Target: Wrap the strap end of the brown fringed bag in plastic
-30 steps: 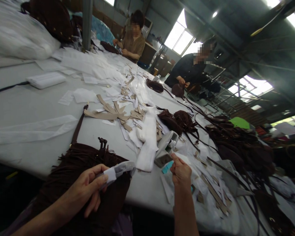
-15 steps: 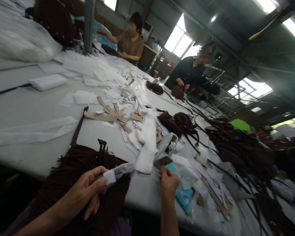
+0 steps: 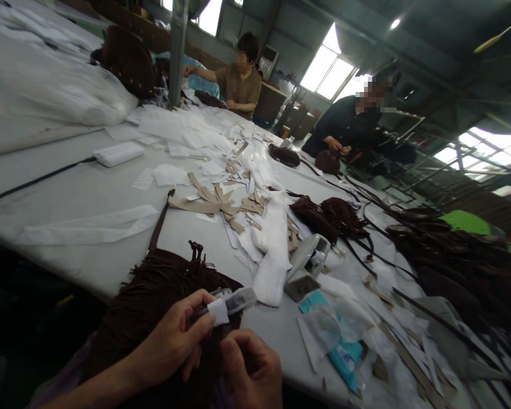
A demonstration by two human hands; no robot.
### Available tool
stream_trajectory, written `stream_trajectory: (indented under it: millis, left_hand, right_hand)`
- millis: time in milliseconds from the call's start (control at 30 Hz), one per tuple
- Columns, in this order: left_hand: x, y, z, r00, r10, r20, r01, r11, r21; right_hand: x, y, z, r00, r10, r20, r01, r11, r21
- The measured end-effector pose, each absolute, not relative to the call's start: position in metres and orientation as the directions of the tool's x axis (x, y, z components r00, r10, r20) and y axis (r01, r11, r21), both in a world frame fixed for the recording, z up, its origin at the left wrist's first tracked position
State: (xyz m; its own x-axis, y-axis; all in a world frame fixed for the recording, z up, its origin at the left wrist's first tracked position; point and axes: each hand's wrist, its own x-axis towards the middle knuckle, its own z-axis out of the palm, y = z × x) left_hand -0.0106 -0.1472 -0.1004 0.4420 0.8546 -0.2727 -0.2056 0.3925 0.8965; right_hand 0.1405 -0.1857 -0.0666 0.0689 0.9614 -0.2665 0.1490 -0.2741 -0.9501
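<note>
My left hand (image 3: 174,335) pinches a clear plastic-wrapped strip (image 3: 241,300) with a white paper band (image 3: 218,311) around it. Beneath that hand lies a dark brown fringed bag (image 3: 132,307), partly over the table's front edge, its strap running up to the left. Close by on the right, my right hand (image 3: 253,369) has thumb and fingertips curled together; anything between them is hidden or too small to make out. A grey tape dispenser (image 3: 309,264) stands beyond my right hand, beside a teal packet (image 3: 344,358).
Paper scraps (image 3: 213,201) and a white padding strip (image 3: 275,255) cover mid-table. A white power bank (image 3: 118,153) lies left. Brown bags (image 3: 451,255) pile up at right. Two people (image 3: 241,85) work across the table, near a metal post (image 3: 177,57).
My right hand has moved from the tape dispenser back toward my left hand and the wrapped strip. The camera view has turned slightly left. My left hand keeps hold of the strip.
</note>
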Motion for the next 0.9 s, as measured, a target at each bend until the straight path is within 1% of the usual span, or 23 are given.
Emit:
stream_trajectory:
  millis: [133, 267, 367, 533, 633, 767, 900]
  left_hand:
    - [-0.011, -0.151, -0.094, 0.412, 0.87, -0.273, -0.143, 0.357, 0.923]
    - [-0.011, -0.153, -0.09, 0.397, 0.877, -0.271, -0.132, 0.346, 0.929]
    - [-0.012, -0.153, -0.09, 0.415, 0.87, -0.266, -0.142, 0.351, 0.925]
    - [-0.015, -0.152, -0.092, 0.516, 0.82, -0.248, -0.253, 0.423, 0.87]
    - [-0.015, -0.15, -0.092, 0.472, 0.836, -0.281, -0.314, 0.457, 0.832]
    - [-0.012, -0.148, -0.093, 0.394, 0.863, -0.318, -0.434, 0.479, 0.763]
    - [-0.01, -0.149, -0.092, 0.42, 0.852, -0.312, -0.494, 0.504, 0.709]
  right_hand:
    - [0.131, -0.18, -0.077, 0.095, 0.966, -0.243, 0.184, -0.256, -0.949]
    - [0.133, -0.177, -0.091, 0.122, 0.952, -0.282, 0.248, -0.304, -0.92]
    - [0.136, -0.179, -0.1, 0.115, 0.937, -0.33, 0.195, -0.347, -0.917]
    - [0.132, -0.183, -0.108, 0.06, 0.923, -0.38, 0.044, -0.383, -0.923]
    - [0.127, -0.181, -0.104, 0.018, 0.914, -0.405, -0.032, -0.404, -0.914]
    - [0.121, -0.177, -0.086, 0.045, 0.91, -0.412, -0.018, -0.411, -0.911]
    - [0.119, -0.178, -0.075, 0.164, 0.916, -0.367, 0.002, -0.373, -0.928]
